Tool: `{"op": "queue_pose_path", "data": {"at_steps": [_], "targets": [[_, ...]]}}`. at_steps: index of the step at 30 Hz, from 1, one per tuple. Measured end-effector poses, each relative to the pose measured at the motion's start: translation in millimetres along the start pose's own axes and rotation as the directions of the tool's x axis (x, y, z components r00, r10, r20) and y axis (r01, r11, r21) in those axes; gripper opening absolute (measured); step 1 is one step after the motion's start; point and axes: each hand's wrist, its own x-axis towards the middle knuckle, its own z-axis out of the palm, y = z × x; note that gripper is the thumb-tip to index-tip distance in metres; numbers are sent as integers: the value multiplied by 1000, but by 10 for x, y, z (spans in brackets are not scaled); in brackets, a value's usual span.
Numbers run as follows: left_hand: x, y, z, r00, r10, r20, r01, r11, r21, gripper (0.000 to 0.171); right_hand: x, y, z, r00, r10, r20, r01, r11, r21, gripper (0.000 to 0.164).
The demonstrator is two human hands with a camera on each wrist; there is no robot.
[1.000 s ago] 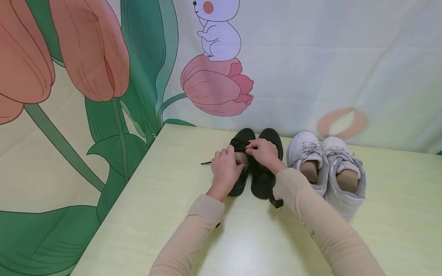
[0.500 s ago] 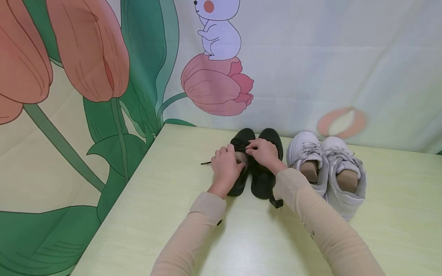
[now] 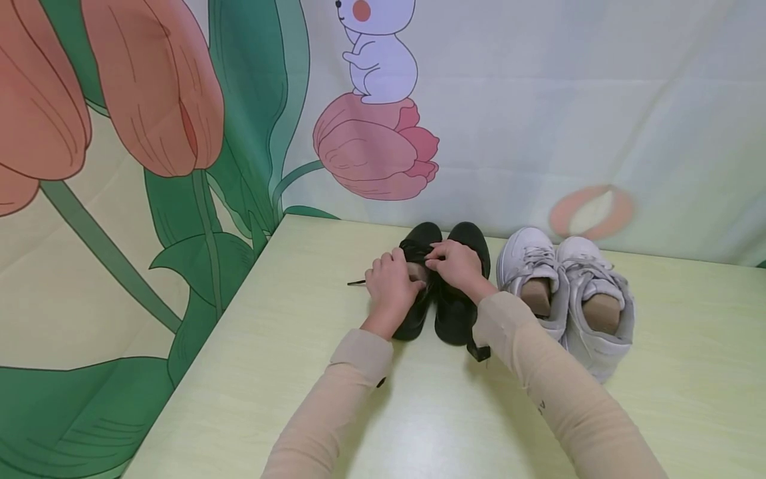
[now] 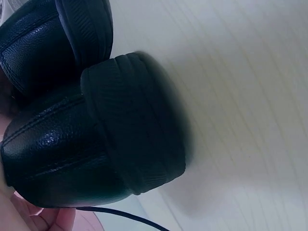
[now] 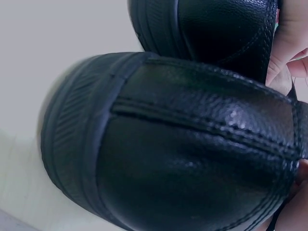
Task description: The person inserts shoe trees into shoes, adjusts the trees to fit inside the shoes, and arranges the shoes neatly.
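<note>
Two black leather shoes stand side by side, toes toward the backdrop. My left hand (image 3: 390,293) grips the left black shoe (image 3: 425,234) around its opening, fingers on the outer side and thumb on the inner side. A black shoelace (image 3: 357,283) sticks out left of that hand and also trails below the heel in the left wrist view. Over the inner edge of the laces, my right hand (image 3: 457,266) pinches at a shoelace, its fingertips close together. Under my right wrist lies the right black shoe (image 3: 453,319). Its heel fills most of the right wrist view.
Just right of the black shoes stand two white lace-up shoes (image 3: 598,352) with brown inserts inside. All stand on a pale yellow table (image 3: 287,319), whose left edge slants forward. A fabric backdrop (image 3: 509,133) printed with tulips rises behind.
My left wrist and sleeve have shifted slightly up and right. Both hands otherwise keep their places at the left black shoe, and the shoes have not moved.
</note>
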Motion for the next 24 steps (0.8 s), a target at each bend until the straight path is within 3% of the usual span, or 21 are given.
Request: {"op": "queue_pose_path", "data": {"at_steps": [11, 24], "targets": [[45, -5, 5, 999, -38, 27, 39, 997, -73, 65, 10, 11, 0, 1000, -4, 9, 4, 1000, -15, 19], [99, -19, 35, 999, -40, 18, 41, 995, -87, 76, -5, 4, -7, 1000, 3, 9, -3, 1000, -3, 20]]}}
